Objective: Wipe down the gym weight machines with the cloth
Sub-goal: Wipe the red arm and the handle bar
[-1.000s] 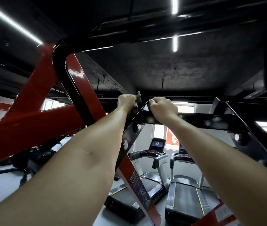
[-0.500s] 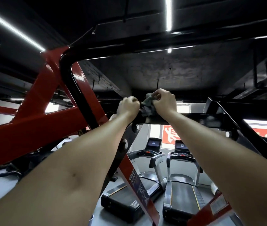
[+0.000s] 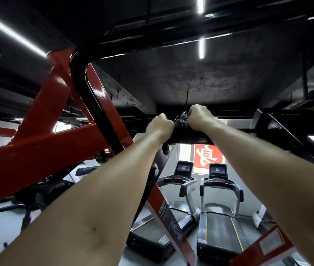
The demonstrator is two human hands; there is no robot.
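Glossy red metal frame (image 3: 43,150), dark crumpled cloth (image 3: 180,121)

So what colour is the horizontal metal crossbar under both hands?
The horizontal metal crossbar is black, clearest in the head view.

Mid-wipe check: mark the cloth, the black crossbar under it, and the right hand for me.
cloth (image 3: 180,122), head view, middle of the bunched dark fabric.
black crossbar (image 3: 189,138), head view, front face just below the cloth.
right hand (image 3: 199,117), head view, back of the curled fist.
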